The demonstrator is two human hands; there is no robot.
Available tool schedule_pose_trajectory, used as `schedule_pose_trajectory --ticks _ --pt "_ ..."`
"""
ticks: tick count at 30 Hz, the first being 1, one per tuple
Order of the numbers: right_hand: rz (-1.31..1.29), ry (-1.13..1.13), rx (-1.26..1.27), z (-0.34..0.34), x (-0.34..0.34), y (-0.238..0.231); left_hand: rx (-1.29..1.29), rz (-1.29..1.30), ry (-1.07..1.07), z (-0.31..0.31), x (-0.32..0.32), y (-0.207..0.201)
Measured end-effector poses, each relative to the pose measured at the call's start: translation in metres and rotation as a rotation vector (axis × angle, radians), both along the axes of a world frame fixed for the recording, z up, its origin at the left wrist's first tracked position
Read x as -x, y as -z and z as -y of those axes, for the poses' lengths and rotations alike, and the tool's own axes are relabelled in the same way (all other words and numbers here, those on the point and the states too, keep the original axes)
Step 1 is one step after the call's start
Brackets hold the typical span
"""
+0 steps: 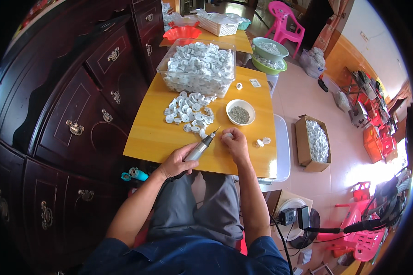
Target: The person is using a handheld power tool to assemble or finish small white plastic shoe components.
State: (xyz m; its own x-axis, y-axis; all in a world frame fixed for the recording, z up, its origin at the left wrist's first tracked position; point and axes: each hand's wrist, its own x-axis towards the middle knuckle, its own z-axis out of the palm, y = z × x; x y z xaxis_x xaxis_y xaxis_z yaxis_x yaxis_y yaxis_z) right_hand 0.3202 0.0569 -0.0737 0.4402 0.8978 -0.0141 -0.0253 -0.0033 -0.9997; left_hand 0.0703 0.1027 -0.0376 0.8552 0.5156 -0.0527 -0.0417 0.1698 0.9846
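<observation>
My left hand [178,161] is wrapped round an electric screwdriver [199,149] with a grey and black body. Its thin bit points up and to the right, near my right hand [236,145]. Between the fingertips of my right hand is a small round white plastic part [228,136], partly covered by them. Beyond both hands lies a loose pile of similar white parts [188,110] on the yellow table [156,142]. A white bowl [229,118] of small metal pieces, seemingly screws, stands just past my right hand.
A clear plastic bin [197,81] heaped with white parts stands at the table's far side. Two white parts [263,142] lie at the right edge. A cardboard box [303,146] of white pieces sits on the floor at right. Dark wooden drawers [92,101] line the left.
</observation>
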Motion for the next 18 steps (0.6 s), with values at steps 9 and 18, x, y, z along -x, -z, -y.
schedule_pose_trajectory --ticks 9,18 --pt "-0.149 0.016 -0.023 0.003 0.003 -0.006 -0.039 -0.040 0.052 0.000 0.001 -0.004" --pt "-0.146 -0.019 -0.009 0.003 0.005 -0.007 -0.020 -0.114 0.093 0.000 -0.001 -0.011"
